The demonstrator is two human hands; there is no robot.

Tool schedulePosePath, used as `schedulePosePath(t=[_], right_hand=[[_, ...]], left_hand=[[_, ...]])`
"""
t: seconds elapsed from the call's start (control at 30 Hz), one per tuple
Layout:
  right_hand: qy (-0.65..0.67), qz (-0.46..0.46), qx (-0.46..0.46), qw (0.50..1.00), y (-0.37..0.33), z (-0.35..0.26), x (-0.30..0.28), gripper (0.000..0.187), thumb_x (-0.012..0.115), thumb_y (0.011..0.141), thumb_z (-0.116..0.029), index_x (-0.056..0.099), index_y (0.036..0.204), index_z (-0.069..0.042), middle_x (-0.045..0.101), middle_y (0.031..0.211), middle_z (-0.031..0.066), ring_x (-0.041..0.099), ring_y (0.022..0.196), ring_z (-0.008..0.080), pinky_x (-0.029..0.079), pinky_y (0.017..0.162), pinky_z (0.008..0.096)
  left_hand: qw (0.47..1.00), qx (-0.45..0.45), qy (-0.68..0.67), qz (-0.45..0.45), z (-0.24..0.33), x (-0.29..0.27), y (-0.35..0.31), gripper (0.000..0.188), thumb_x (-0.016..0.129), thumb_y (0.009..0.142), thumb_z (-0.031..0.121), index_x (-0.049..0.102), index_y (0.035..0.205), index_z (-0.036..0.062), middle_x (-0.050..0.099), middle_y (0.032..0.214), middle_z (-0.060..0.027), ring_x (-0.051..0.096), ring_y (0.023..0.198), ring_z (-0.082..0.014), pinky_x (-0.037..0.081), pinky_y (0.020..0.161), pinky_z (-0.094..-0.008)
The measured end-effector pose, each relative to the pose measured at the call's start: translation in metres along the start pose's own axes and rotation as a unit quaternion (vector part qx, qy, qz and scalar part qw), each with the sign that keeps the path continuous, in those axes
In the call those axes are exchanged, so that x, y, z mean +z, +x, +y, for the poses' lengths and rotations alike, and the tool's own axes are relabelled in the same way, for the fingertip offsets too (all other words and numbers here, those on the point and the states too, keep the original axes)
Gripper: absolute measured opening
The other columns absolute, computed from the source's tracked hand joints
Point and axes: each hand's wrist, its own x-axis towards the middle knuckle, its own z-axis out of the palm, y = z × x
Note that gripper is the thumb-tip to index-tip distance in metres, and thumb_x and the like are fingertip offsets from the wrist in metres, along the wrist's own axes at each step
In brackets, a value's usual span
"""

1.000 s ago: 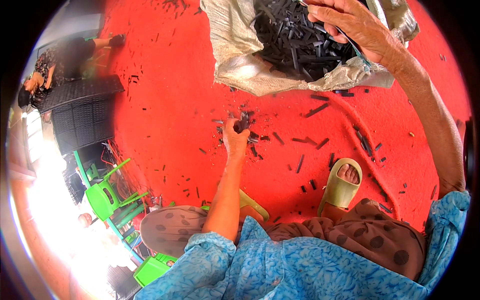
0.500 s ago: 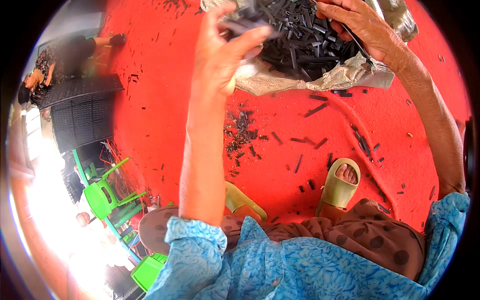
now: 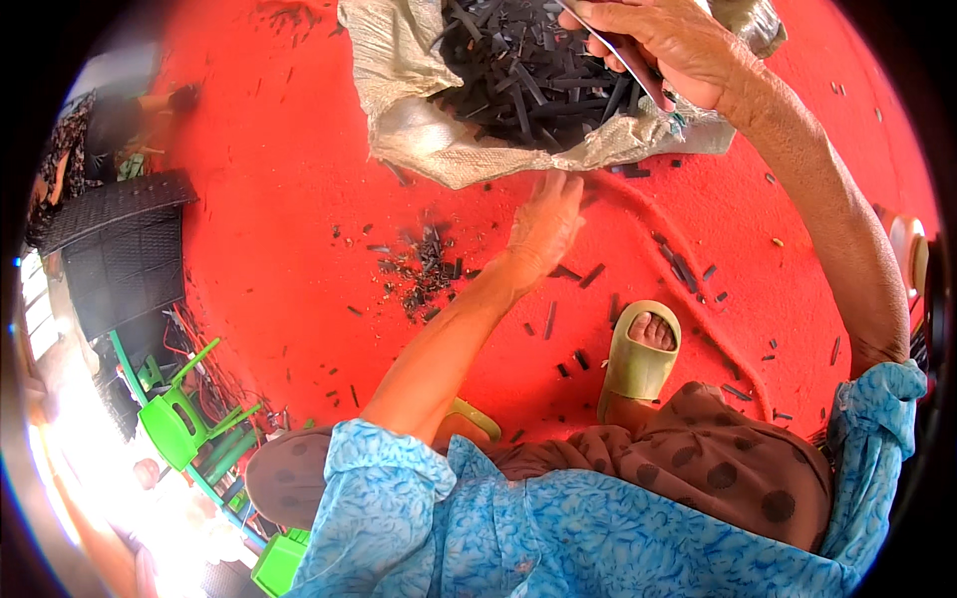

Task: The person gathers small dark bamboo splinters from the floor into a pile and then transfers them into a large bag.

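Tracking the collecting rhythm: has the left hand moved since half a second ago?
Yes. The left hand dropped from the sack mouth to the red mat below it.

A person wears a blue patterned top [image 3: 558,528] with short sleeves, brown trousers [image 3: 718,468] with darker dots, and pale green slide sandals [image 3: 638,364]. Both forearms are bare.
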Motion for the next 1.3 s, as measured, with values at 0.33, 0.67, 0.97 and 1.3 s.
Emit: schedulePosePath(t=[0.33,0.67,0.97,1.3], right_hand=[[-0.027,0.0,0.01,1.0,-0.002,0.006,-0.003,0.023,0.05,0.083,-0.018,0.051,0.099,-0.001,0.052,0.079,0.0019,0.048,0.063,0.0067,0.042,0.052,0.019],[-0.024,-0.017,-0.009,1.0,-0.01,0.01,-0.019,0.024,0.05,0.083,-0.016,0.05,0.1,0.001,0.05,0.079,0.0023,0.046,0.063,0.0073,0.04,0.051,0.02],[-0.044,-0.011,0.014,0.999,-0.009,0.009,-0.02,0.02,0.05,0.086,-0.018,0.051,0.094,0.001,0.049,0.074,0.0017,0.045,0.058,0.0064,0.038,0.047,0.0185],[-0.042,0.014,-0.001,0.999,-0.015,0.004,-0.023,0.02,0.051,0.083,-0.016,0.051,0.095,0.0,0.051,0.074,0.0016,0.046,0.06,0.0068,0.04,0.051,0.0183]], left_hand=[[0.991,0.048,0.117,-0.046,-0.023,0.013,0.002,0.01,0.054,0.072,0.007,0.049,0.08,0.0051,0.05,0.086,-0.0121,0.055,0.08,-0.0303,0.048,0.065,-0.0391],[0.992,0.049,-0.05,-0.11,0.006,0.022,-0.012,0.021,0.06,0.071,0.018,0.048,0.083,0.0041,0.05,0.078,-0.0136,0.056,0.07,-0.031,0.046,0.06,-0.0417],[0.989,0.024,0.009,-0.146,0.031,0.044,-0.044,0.019,0.058,0.073,0.014,0.047,0.085,0.0032,0.051,0.081,-0.0164,0.056,0.068,-0.0354,0.046,0.06,-0.0454],[0.998,0.056,0.01,0.015,0.05,-0.034,0.002,0.019,0.058,0.072,0.006,0.05,0.089,0.0066,0.052,0.082,-0.012,0.055,0.068,-0.0286,0.045,0.059,-0.0384]])
